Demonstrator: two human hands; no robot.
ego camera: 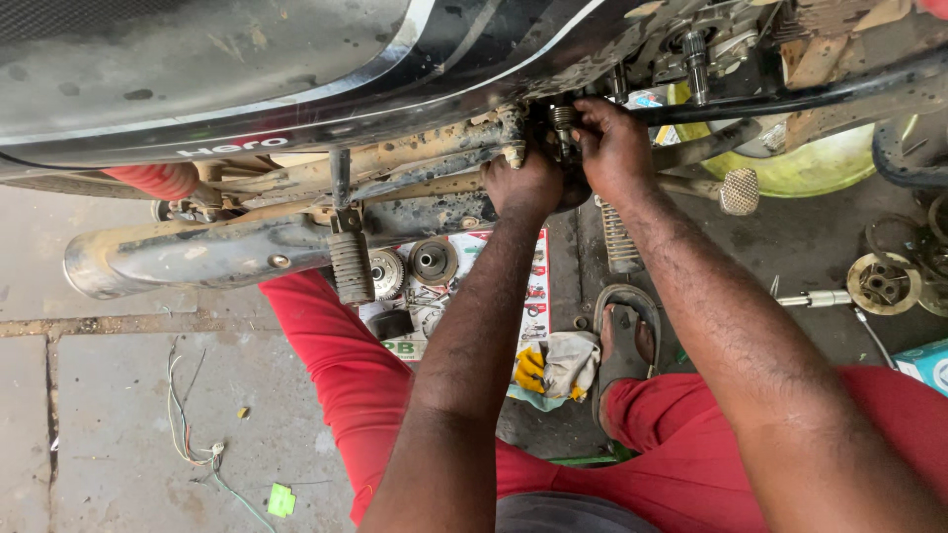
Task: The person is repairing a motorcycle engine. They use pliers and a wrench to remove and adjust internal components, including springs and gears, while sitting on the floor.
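- Across the top, a black motorcycle [247, 69] lies tilted, its muddy frame [415, 163] facing down.
- Below it runs the exhaust pipe [197, 257].
- Left hand [523, 183] is curled against the frame; its grip is hidden.
- Right hand [612, 148] pinches a small threaded bolt [563, 118] beside it.
- Gear parts [410, 268] rest on paper beneath.

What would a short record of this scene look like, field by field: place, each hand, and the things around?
Place: concrete floor beside a motorcycle, seen from above
Left hand: pressed against the greasy underside of the frame, grip unclear
Right hand: fingers around a small metal part under the engine
Below the hands: round clutch parts on a printed sheet
Nearby: exhaust pipe, footpeg, yellow-and-grey glove, loose wires
Clothing: red trousers, a sandal
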